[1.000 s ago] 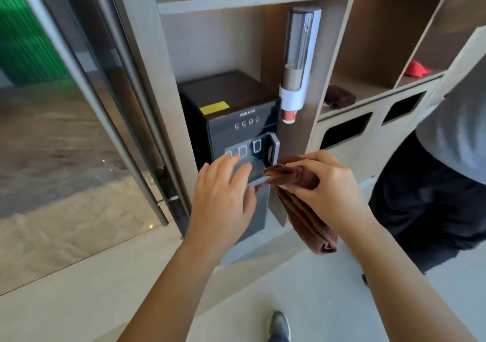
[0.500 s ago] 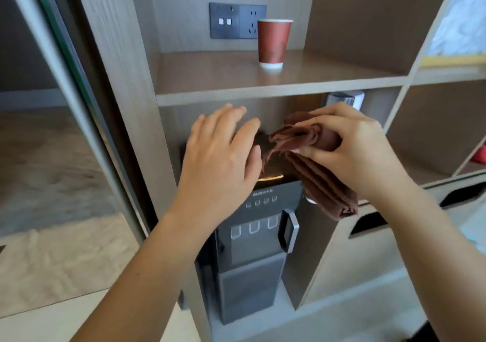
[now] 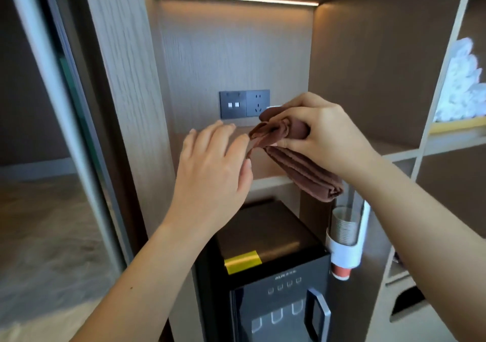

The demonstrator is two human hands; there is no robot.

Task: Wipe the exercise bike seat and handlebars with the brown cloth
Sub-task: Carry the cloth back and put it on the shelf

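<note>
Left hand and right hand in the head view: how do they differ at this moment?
The right hand grips the bunched brown cloth with curled fingers; the left hand holds nothing, its fingers nearly straight beside the cloth's end. The right hand sits slightly higher than the left hand. Both are raised before the shelf, above the water dispenser.

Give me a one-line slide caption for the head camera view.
Right hand grips the brown cloth, left hand open beside it, above a black water dispenser.
</note>
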